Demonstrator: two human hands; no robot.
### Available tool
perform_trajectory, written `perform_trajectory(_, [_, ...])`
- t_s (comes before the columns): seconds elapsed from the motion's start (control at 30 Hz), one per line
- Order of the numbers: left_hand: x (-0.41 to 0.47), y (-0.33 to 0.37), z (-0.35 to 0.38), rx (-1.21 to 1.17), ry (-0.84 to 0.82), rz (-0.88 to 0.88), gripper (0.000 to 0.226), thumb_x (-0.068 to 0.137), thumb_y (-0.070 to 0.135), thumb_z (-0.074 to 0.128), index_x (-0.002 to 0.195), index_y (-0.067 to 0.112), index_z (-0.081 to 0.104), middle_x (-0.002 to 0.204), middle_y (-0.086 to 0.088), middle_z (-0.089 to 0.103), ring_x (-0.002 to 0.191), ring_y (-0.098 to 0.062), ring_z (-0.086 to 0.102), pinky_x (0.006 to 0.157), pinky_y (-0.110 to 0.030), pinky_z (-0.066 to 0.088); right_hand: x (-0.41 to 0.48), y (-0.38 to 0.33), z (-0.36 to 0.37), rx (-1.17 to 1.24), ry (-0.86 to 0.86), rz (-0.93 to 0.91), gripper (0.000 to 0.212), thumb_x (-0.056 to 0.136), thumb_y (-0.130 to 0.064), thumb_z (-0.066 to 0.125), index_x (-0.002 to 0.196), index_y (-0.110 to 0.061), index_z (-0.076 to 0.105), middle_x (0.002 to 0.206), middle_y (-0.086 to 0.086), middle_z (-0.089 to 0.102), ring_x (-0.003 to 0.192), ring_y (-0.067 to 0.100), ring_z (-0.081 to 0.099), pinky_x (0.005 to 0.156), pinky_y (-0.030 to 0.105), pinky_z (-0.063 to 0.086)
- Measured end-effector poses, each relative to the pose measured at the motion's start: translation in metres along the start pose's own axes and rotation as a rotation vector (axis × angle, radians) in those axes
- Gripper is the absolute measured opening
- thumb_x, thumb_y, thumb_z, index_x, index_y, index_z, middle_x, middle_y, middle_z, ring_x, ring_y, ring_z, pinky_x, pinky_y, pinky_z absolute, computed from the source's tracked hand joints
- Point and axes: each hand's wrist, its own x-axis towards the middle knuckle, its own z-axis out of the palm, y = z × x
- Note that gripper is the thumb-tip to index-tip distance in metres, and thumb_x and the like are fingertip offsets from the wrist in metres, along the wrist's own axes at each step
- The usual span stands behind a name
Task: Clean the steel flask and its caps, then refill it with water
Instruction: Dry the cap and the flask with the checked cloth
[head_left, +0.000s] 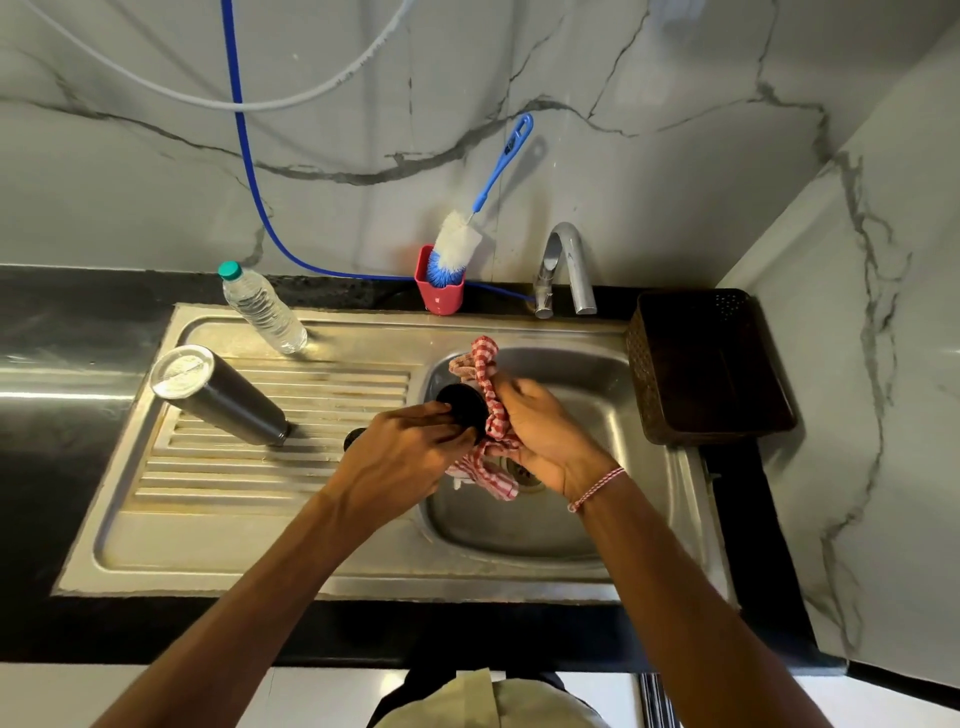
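Cap (460, 410), over sink (597, 410): light, rigid, likely wet-slick; left grip (400, 457) pinches its rim, right grip (540, 434) clamps cloth (485, 374) against it.

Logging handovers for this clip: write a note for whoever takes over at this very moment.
Left hand: holds the black cap over the sink.
Right hand: grips the checked cloth against that cap.
Steel flask: uncapped on the drainboard, apparently mouth down.
A small black piece, mostly hidden, lies beside the left hand.
Water bottle: capped, behind the flask.
Done: flask seems set to drain.
Left: finish wiping the cap, refill the flask.
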Motion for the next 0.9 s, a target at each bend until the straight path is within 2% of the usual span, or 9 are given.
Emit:
perform_trajectory(0.13, [0.001, 0.004, 0.000, 0.004, -0.087, -0.187, 0.033, 0.081, 0.005, 0.056, 0.108, 0.011, 0.074, 0.093, -0.006, 0.078, 0.083, -0.028, 0.075, 0.063, -0.041, 0.062, 0.012, 0.011, 0.007, -0.046, 0.058, -0.080, 0.022, 0.103, -0.033, 0.053, 0.106, -0.020, 0.070, 0.099, 0.002, 0.078, 0.099, 0.021, 0.073, 0.092, 0.043, 0.058])
perform_trajectory(0.3, [-0.004, 0.002, -0.001, -0.094, -0.005, -0.454, 0.031, 0.071, 0.004, 0.080, 0.098, 0.018, 0.076, 0.078, -0.002, 0.077, 0.058, -0.027, 0.070, 0.051, -0.032, 0.052, 0.026, 0.024, 0.009, -0.110, 0.181, -0.169, 0.029, 0.093, -0.033, 0.069, 0.115, -0.014, 0.068, 0.100, 0.002, 0.077, 0.096, 0.021, 0.074, 0.076, 0.033, 0.060])
perform_trajectory(0.43, [-0.005, -0.003, -0.003, -0.431, 0.183, -0.784, 0.015, 0.092, 0.010, 0.073, 0.103, 0.019, 0.079, 0.062, 0.009, 0.066, 0.047, -0.005, 0.056, 0.052, -0.019, 0.038, 0.031, 0.029, 0.007, -0.040, 0.185, -0.222, 0.023, 0.093, -0.024, 0.070, 0.114, -0.015, 0.069, 0.102, 0.004, 0.077, 0.097, 0.022, 0.074, 0.081, 0.034, 0.060])
perform_trajectory(0.5, [-0.007, -0.012, 0.000, -0.711, 0.266, -0.953, 0.018, 0.098, 0.010, 0.066, 0.107, 0.018, 0.079, 0.070, 0.008, 0.070, 0.052, 0.000, 0.055, 0.055, -0.027, 0.047, 0.034, 0.033, 0.007, 0.109, 0.163, -0.217, 0.023, 0.095, -0.017, 0.067, 0.117, -0.013, 0.069, 0.105, 0.007, 0.077, 0.096, 0.021, 0.074, 0.085, 0.034, 0.059])
perform_trajectory(0.57, [-0.010, -0.021, -0.001, -0.987, 0.344, -1.108, 0.021, 0.102, 0.010, 0.060, 0.108, 0.018, 0.078, 0.083, -0.002, 0.077, 0.065, -0.008, 0.063, 0.063, -0.040, 0.055, 0.040, 0.038, 0.009, 0.191, 0.167, -0.201, 0.027, 0.094, -0.016, 0.066, 0.121, -0.012, 0.068, 0.107, 0.008, 0.076, 0.098, 0.020, 0.073, 0.087, 0.035, 0.058])
perform_trajectory(0.67, [-0.015, -0.032, -0.002, -1.280, 0.445, -1.304, 0.025, 0.106, 0.010, 0.052, 0.099, 0.015, 0.075, 0.094, -0.007, 0.076, 0.092, -0.021, 0.064, 0.083, -0.033, 0.052, 0.049, 0.048, 0.011, 0.205, 0.202, -0.172, 0.032, 0.094, -0.018, 0.067, 0.125, -0.012, 0.065, 0.111, 0.009, 0.075, 0.105, 0.026, 0.071, 0.090, 0.039, 0.056])
perform_trajectory(0.73, [-0.020, -0.047, 0.006, -1.420, 0.482, -1.425, 0.026, 0.107, 0.007, 0.048, 0.091, 0.013, 0.068, 0.093, -0.002, 0.074, 0.102, -0.022, 0.063, 0.093, -0.039, 0.050, 0.054, 0.053, 0.011, 0.202, 0.223, -0.157, 0.032, 0.094, -0.020, 0.067, 0.125, -0.013, 0.064, 0.112, 0.009, 0.075, 0.105, 0.026, 0.071, 0.091, 0.041, 0.056])
perform_trajectory(0.8, [-0.026, -0.070, 0.023, -1.518, 0.511, -1.555, 0.024, 0.107, 0.003, 0.043, 0.097, 0.010, 0.063, 0.105, -0.005, 0.070, 0.112, -0.027, 0.064, 0.092, -0.041, 0.054, 0.059, 0.059, 0.010, 0.172, 0.238, -0.167, 0.028, 0.096, -0.020, 0.066, 0.123, -0.015, 0.066, 0.111, 0.007, 0.075, 0.104, 0.025, 0.072, 0.090, 0.040, 0.057])
perform_trajectory(0.9, [-0.036, -0.110, 0.053, -1.553, 0.473, -1.702, 0.031, 0.105, -0.004, 0.033, 0.121, -0.001, 0.059, 0.123, -0.019, 0.063, 0.115, -0.035, 0.062, 0.084, -0.044, 0.058, 0.065, 0.066, 0.010, 0.104, 0.267, -0.180, 0.021, 0.098, -0.022, 0.064, 0.118, -0.019, 0.068, 0.109, 0.005, 0.076, 0.101, 0.024, 0.073, 0.086, 0.038, 0.057])
